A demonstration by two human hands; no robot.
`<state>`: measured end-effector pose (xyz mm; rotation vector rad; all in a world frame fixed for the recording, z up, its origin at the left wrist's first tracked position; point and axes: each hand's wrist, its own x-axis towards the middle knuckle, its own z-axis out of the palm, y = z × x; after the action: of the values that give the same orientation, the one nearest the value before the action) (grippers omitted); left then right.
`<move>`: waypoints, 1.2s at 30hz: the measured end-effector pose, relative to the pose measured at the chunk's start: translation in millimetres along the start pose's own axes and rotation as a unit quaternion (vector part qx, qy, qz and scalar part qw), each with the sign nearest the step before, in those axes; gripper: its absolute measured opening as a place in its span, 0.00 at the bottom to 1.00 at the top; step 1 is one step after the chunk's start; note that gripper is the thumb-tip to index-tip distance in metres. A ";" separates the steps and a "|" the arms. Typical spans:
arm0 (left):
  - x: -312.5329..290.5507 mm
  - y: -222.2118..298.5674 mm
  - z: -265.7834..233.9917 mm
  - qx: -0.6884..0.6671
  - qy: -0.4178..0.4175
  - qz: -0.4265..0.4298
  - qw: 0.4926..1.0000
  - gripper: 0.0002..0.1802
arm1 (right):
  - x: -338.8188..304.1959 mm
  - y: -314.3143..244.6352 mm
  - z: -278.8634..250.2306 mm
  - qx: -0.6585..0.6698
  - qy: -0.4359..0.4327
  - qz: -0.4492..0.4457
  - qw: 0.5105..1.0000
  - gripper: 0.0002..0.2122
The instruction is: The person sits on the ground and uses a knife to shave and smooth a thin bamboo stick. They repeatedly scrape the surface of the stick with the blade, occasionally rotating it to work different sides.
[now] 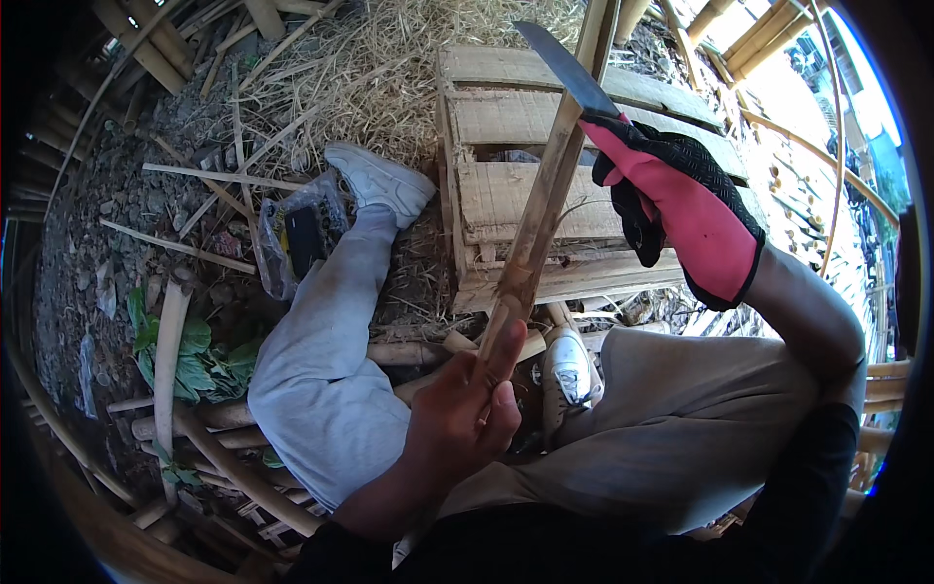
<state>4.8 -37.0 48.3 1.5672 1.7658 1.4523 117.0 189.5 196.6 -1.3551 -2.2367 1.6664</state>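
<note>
A long split bamboo strip [541, 216] rises from my lap toward the top edge, tilted to the right. Bare, my left hand [465, 414] is closed around its lower end, thumb and forefinger pressed along it. My right hand [676, 200] wears a pink and black glove and grips a knife, whose handle is mostly hidden in the fist. The knife's wide steel blade [569, 70] points up and left, lying against or just in front of the strip's upper part. A thin curled shaving hangs off the strip near the glove.
Beyond the strip stands a low wooden slatted crate [506, 117]. Straw [379, 88] covers the ground behind it. Left of my shoe [381, 183] lies a clear plastic bag [300, 234] holding a dark object. Bamboo poles [229, 467], green leaves [195, 346] and loose strips surround my legs.
</note>
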 end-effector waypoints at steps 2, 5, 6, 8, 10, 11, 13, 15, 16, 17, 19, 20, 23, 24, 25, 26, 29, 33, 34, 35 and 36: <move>-0.2 0.0 -0.2 -0.004 0.003 0.002 1.000 0.34 | -2.4 -10.7 5.6 -0.027 0.022 0.032 0.999 0.20; 0.6 1.0 -1.3 -0.012 0.001 0.005 1.000 0.35 | 4.7 0.5 2.7 0.014 0.001 -0.031 0.999 0.19; 1.0 1.9 -1.9 -0.014 0.000 0.006 1.000 0.36 | 3.8 -1.6 3.9 0.021 0.023 -0.012 0.999 0.18; 1.6 7.4 -3.9 -0.001 -0.022 -0.022 1.000 0.32 | 1.7 -12.1 11.3 0.035 0.067 0.025 0.997 0.16; 1.5 8.7 -4.8 0.007 -0.031 -0.034 0.999 0.30 | 0.2 -1.2 14.7 -0.127 0.085 -0.211 0.965 0.10; 1.1 7.7 -5.6 0.009 -0.029 -0.032 0.999 0.30 | -2.1 1.1 16.7 -0.155 0.085 -0.250 0.952 0.09; 0.9 7.3 -7.5 0.002 -0.028 -0.039 0.999 0.29 | -6.4 2.3 21.1 -0.156 0.081 -0.256 0.951 0.09; 1.2 8.7 -9.7 -0.016 -0.029 -0.057 0.998 0.29 | -11.4 -3.8 27.7 -0.104 0.070 -0.187 0.974 0.10; 2.7 8.0 -9.0 -0.023 -0.027 -0.048 0.998 0.28 | -16.7 -9.7 30.0 -0.080 0.071 -0.151 0.983 0.11; 2.9 6.4 -8.1 -0.027 -0.023 -0.043 0.998 0.27 | -19.5 -16.8 33.9 -0.052 0.066 -0.116 0.990 0.12; 2.0 -0.1 -6.1 -0.029 -0.012 -0.031 0.999 0.27 | -28.7 -45.9 47.5 0.056 0.089 0.067 0.992 0.13; 0.5 -6.0 -5.2 -0.026 -0.006 -0.023 0.999 0.26 | -25.8 -40.4 46.9 0.088 0.050 0.039 0.994 0.13; 4.0 -4.3 -2.5 -0.050 0.034 -0.026 0.998 0.26 | -21.3 -28.0 36.2 0.021 -0.045 -0.010 0.999 0.20; 5.7 -2.3 -1.2 -0.063 0.052 -0.032 0.996 0.26 | -22.6 -30.6 36.4 0.013 -0.049 0.001 0.999 0.20; 5.2 -1.5 0.4 -0.073 0.047 -0.061 0.994 0.24 | -23.0 -32.9 37.0 0.007 -0.051 0.013 0.999 0.20; 2.8 -0.8 2.0 -0.084 0.043 -0.089 0.992 0.22 | -23.0 -34.5 37.6 0.000 -0.054 0.025 0.998 0.20; 4.3 -0.9 1.9 -0.055 0.026 -0.077 0.995 0.17 | -19.1 -33.6 40.9 -0.003 -0.055 0.036 0.998 0.17; 3.0 -1.1 4.0 -0.007 0.049 -0.021 0.999 0.09 | -1.9 2.4 44.0 -0.041 -0.086 -0.118 0.988 0.15; 4.9 0.0 4.5 -0.009 0.037 -0.022 0.999 0.09 | -0.4 11.3 41.8 -0.085 -0.080 -0.182 0.976 0.14; 5.2 1.5 3.7 -0.007 0.028 -0.029 0.999 0.09 | 3.5 19.7 41.4 -0.128 -0.081 -0.247 0.957 0.14; 5.2 2.1 3.4 -0.005 0.018 -0.036 0.999 0.08 | 6.8 26.7 41.3 -0.169 -0.082 -0.310 0.932 0.14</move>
<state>6.9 -31.2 50.5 1.4668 1.8141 1.4623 108.4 163.8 155.0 -0.4353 -2.7379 1.2414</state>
